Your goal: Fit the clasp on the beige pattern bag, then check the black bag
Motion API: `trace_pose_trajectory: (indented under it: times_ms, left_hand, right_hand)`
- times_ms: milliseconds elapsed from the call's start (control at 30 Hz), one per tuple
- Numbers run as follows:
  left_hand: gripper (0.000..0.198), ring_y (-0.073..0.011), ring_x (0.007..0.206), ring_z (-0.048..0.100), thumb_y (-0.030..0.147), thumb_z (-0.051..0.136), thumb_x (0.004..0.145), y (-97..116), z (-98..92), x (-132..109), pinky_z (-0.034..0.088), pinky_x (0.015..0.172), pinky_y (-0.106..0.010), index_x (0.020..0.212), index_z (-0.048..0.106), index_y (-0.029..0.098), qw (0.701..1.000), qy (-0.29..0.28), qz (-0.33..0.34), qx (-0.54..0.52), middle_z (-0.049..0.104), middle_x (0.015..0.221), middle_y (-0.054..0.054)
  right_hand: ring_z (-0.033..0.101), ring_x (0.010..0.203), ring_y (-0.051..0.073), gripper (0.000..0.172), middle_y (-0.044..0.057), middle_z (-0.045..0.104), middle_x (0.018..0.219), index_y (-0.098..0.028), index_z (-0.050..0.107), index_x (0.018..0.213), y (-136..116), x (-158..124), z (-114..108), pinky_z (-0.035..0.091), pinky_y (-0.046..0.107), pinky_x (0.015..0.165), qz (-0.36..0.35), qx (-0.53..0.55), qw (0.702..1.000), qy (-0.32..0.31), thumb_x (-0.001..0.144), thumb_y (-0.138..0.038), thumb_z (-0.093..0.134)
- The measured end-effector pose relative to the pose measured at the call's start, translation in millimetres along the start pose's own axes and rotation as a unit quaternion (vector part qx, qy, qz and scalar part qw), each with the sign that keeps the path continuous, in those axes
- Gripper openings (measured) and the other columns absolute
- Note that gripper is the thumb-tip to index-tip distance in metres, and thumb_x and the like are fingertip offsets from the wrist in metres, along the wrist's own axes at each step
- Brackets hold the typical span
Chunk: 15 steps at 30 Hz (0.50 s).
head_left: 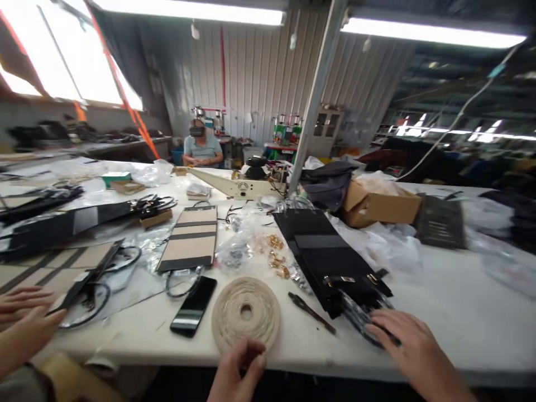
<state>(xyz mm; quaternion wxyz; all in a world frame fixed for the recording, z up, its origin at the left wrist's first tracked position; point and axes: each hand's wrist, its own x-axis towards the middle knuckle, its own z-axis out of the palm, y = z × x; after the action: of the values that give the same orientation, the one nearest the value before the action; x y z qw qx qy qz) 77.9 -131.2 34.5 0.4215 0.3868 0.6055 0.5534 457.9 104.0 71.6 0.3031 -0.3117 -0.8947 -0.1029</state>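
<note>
My left hand [237,371] is at the table's near edge, its fingers curled and pinched on the rim of a flat coil of pale cord [228,318]. Fingers spread, my right hand [412,349] lies flat on a bundle of black straps in clear wrap [360,318]. That bundle sits at the near end of a stack of black bag panels with gold buckles [322,251]. A thin dark hand tool [312,314] lies between the coil and the panels. A black phone [193,306] lies just left of the coil.
Another person's two hands [20,321] rest on striped beige panels at the far left. A beige panel with black stripes [190,237], gold fittings [276,259], plastic bags and a cardboard box [381,207] cover the white table [460,312]. A metal pole [312,106] rises mid-table. A person [202,148] sits at the far end.
</note>
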Motion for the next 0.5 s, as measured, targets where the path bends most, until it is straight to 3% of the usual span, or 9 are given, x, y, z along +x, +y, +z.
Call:
trace_pose_trajectory:
  times_ms: [167,333,400,500]
  left_hand:
    - [0.046,-0.0216,0.086,0.063,0.063,0.076,0.094,4.1,-2.4,-3.6,0.05,0.08,-0.031,0.107,0.076,0.019,0.997,-0.063,0.001,0.033,0.071,0.089,-0.006]
    - [0.05,-0.0248,0.098,0.066,0.063,0.079,0.092,21.3,0.2,0.4,0.051,0.086,-0.033,0.114,0.075,0.019,0.996,-0.087,0.003,0.021,0.076,0.104,-0.01]
    - [0.057,-0.0268,0.104,0.067,0.064,0.083,0.089,29.1,4.4,4.9,0.052,0.089,-0.035,0.122,0.073,0.018,0.993,-0.116,0.009,-0.012,0.076,0.115,-0.014]
    - [0.07,-0.0305,0.113,0.069,0.066,0.087,0.086,36.5,10.2,15.5,0.055,0.092,-0.04,0.133,0.07,0.017,0.982,-0.144,-0.006,-0.125,0.073,0.131,-0.021]
  right_hand:
    - [0.078,0.091,0.028,0.031,0.008,0.082,0.102,-0.023,0.077,0.105,-4.3,33.7,-7.0,0.057,0.047,0.099,0.006,-0.007,0.989,0.146,0.109,-0.051,0.064]
    - [0.078,0.098,0.03,0.018,0.012,0.082,0.111,-0.021,0.078,0.113,-53.0,83.5,-40.3,0.059,0.046,0.101,0.091,-0.019,0.959,0.269,0.107,-0.036,0.071]
    - [0.078,0.099,0.029,0.014,0.011,0.082,0.112,-0.021,0.078,0.114,-82.8,91.8,-50.8,0.059,0.046,0.101,0.073,0.007,0.959,0.272,0.104,-0.031,0.075]
    - [0.079,0.097,0.027,0.01,0.009,0.083,0.108,-0.022,0.078,0.11,-127.0,86.2,-53.4,0.059,0.044,0.098,-0.007,0.059,0.97,0.237,0.103,-0.028,0.076]
